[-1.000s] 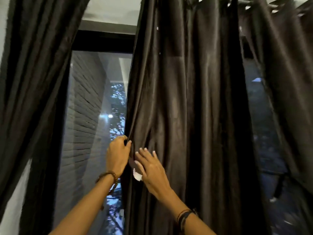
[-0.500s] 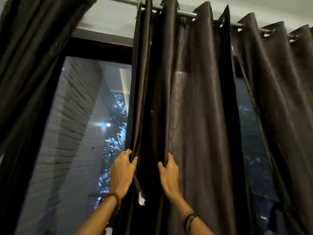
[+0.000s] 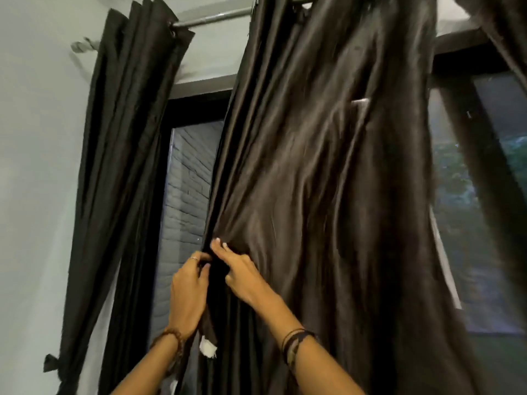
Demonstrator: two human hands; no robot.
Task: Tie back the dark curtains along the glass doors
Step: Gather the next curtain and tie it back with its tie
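A dark brown curtain panel point(image 3: 328, 181) hangs from a metal rod point(image 3: 216, 17) in front of the glass door point(image 3: 189, 201). My left hand point(image 3: 188, 289) grips the panel's left edge, fingers curled round the bunched fabric. My right hand point(image 3: 242, 272) presses on the cloth just to the right, two fingers stretched out along a fold. A dark strip with a white tag point(image 3: 207, 346) hangs below my left hand. A second dark curtain point(image 3: 122, 166) hangs gathered at the far left, tied low down.
A pale wall point(image 3: 37, 166) fills the left side. Another glass pane point(image 3: 467, 223) shows at the right behind a further curtain edge point(image 3: 507, 29). A black door frame point(image 3: 199, 105) runs across the top of the glass.
The view swung left and up, bringing the gathered left curtain and wall into sight. My right hand moved left next to my left hand, and the panel's fabric is bunched toward its left edge.
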